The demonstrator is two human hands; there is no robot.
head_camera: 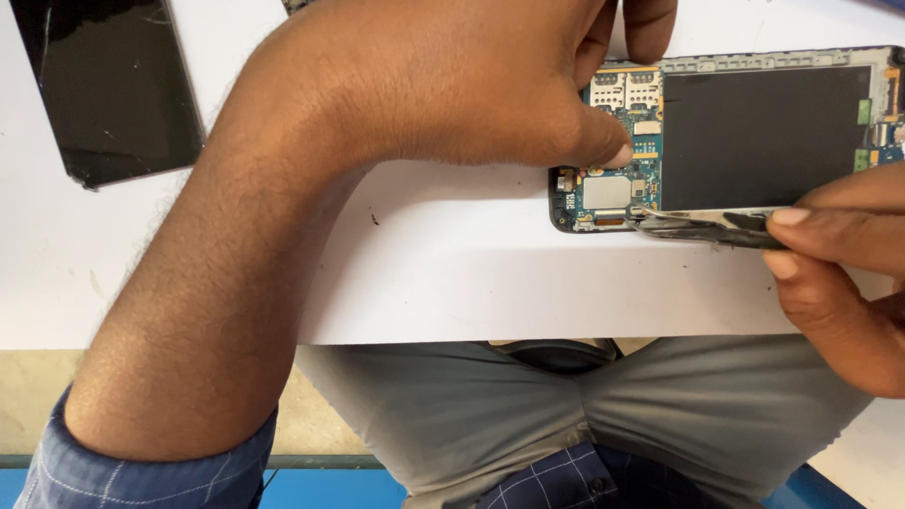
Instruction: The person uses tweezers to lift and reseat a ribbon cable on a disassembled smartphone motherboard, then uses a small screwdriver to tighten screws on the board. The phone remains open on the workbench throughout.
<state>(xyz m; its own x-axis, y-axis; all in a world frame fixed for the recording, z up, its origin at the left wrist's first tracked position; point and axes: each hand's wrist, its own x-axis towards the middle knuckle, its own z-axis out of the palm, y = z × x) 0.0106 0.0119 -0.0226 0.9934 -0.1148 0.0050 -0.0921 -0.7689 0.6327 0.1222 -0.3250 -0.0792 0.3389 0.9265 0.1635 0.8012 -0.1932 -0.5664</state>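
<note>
Pinning opened phone (735, 141) between hands | left hand (471, 85) presses circuit board | right hand (839, 273) pinches tweezers (698, 226) at its near edge

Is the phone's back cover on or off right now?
Off. The phone lies open on the table, with its circuit board and black battery bare. Left hand steadies it; right hand pinches tweezers.

Opened phone (754, 141) lies on the table (452, 273), right of centre, near its front edge. Left hand (471, 85) rests on the phone's left end; right hand (839, 273) at its near edge. Screen panel (104, 85) lies well apart, far left.
</note>
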